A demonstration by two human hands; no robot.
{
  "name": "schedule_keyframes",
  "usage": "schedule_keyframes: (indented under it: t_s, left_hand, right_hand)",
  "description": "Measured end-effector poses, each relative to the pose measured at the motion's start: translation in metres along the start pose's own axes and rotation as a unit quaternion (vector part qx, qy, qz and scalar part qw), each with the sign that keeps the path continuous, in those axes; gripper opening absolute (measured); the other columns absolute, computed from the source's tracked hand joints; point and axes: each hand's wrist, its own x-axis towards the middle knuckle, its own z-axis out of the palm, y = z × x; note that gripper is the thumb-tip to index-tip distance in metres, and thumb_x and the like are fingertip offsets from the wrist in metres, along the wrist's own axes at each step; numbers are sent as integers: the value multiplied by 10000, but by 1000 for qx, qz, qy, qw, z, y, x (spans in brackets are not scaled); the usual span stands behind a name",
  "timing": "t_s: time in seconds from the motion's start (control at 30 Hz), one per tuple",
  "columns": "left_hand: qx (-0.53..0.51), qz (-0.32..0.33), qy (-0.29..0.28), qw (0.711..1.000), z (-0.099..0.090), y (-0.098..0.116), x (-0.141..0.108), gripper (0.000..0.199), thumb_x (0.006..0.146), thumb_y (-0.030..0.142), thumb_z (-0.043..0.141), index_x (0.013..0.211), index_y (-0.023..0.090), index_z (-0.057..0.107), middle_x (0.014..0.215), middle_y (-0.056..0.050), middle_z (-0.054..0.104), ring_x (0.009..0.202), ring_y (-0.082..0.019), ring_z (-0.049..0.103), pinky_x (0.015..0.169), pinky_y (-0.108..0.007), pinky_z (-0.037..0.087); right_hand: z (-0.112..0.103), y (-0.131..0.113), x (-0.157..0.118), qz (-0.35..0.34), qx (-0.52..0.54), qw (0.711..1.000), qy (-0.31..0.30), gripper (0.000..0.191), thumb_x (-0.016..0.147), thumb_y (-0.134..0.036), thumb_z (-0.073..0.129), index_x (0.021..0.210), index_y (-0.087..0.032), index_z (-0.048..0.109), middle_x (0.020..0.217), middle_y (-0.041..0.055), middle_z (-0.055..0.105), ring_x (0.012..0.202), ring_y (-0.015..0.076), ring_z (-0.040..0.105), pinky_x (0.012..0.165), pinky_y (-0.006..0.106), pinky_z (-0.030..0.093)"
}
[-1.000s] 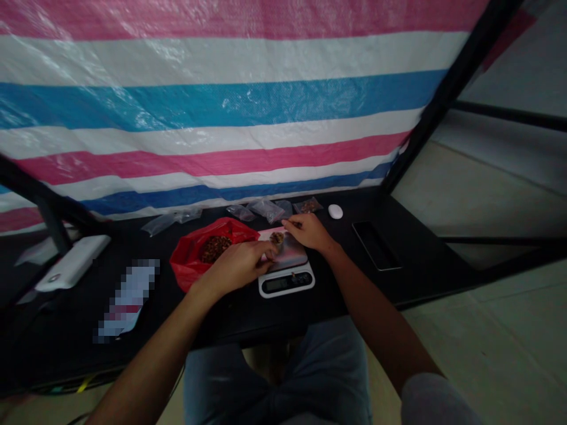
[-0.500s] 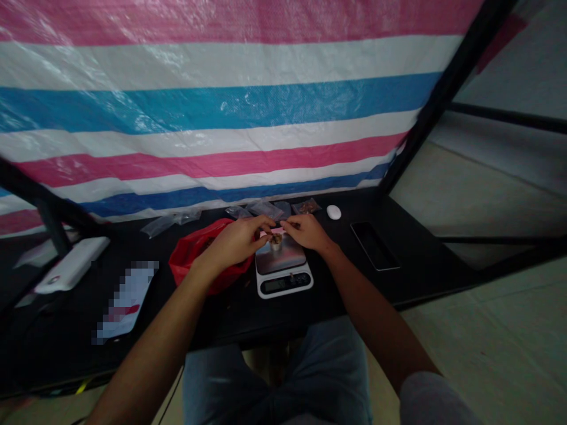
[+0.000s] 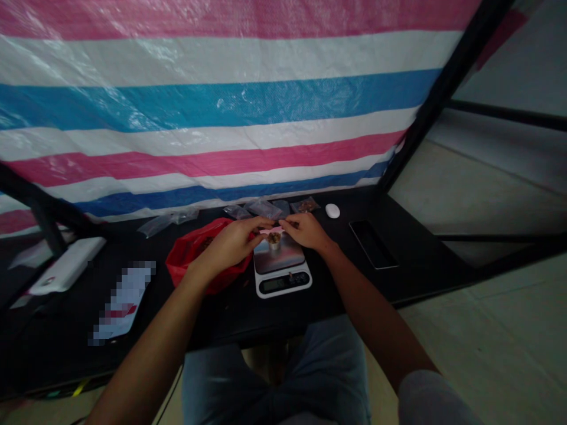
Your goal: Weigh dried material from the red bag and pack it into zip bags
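Observation:
A white kitchen scale (image 3: pixel 283 284) with a metal plate stands in front of me. On its plate is a small round cup (image 3: pixel 274 243) filled with brownish bits. My left hand (image 3: pixel 241 237) is closed just behind and left of the cup, its fingertips bent inward. Close to those fingertips, my right hand (image 3: pixel 305 229) is closed in a pinch above the plate's far right corner. Something small and dark shows between the two sets of fingertips, too small to name. Under my left wrist lies an open red plastic bag (image 3: pixel 181 257) with dark brown contents.
Small clear bags (image 3: pixel 266 208) lie along the back, one bag (image 3: pixel 306 205) holding brown pieces. A white oval case (image 3: pixel 332 211) and a black phone (image 3: pixel 372 245) are at right. At left are a white device (image 3: pixel 68 265) and a blurred-out packet (image 3: pixel 126 301). A striped sheet (image 3: pixel 221 106) hangs behind.
My left fingers have shifted slightly up and away from the cup, so its contents show more. The right hand stays nearly in place. The whole view has shifted a little.

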Motion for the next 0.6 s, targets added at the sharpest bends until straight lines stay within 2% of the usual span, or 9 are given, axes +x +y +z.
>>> schedule_keyframes:
  t_s: [0.1,0.17,0.23,0.3,0.43,0.6]
  left_hand:
    - [35,-19,16,999,0,-9,-3,262,983,237,538,1181,191,703,1233,-96,763,1130,-250,716,1009,-371,542]
    - [52,-35,-3,998,3,-15,-3,263,954,198,553,1164,202,711,1209,-86,771,1102,-251,725,985,-360,547]
    - [54,-54,-23,997,8,-20,-2,271,949,202,575,1184,216,708,1184,-74,784,1073,-251,738,956,-347,552]
    - [49,-70,-26,996,13,-23,2,295,952,226,605,1235,225,688,1152,-64,797,1044,-251,752,926,-335,558]
    - [36,-77,-22,996,22,-25,8,397,926,204,655,1321,228,634,1117,-47,812,1023,-246,764,893,-317,562]
    - [50,-86,-27,995,24,-27,9,447,907,166,643,1350,219,622,1087,-50,811,990,-241,766,875,-315,561]
  right_hand:
    - [2,2,0,4,3,1000,0,442,994,-369,570,604,-167,614,550,-23,511,565,118,449,572,284,247]
    - [4,2,0,-5,19,1000,1,383,986,-326,595,647,-163,670,581,-16,568,583,123,484,579,269,290]
    - [6,3,2,-32,47,998,4,247,960,-256,635,762,-164,749,698,9,673,660,140,566,627,259,374]
    - [9,4,3,-70,62,996,4,116,919,-181,689,911,-181,805,885,48,754,816,174,653,750,286,461]
    - [10,4,5,-127,16,991,-27,205,889,-131,754,1038,-242,839,1136,85,775,1098,245,684,1006,421,454]
    - [9,4,4,-133,-16,989,-62,212,913,-188,769,1091,-279,839,1219,79,769,1172,261,670,1048,453,437]
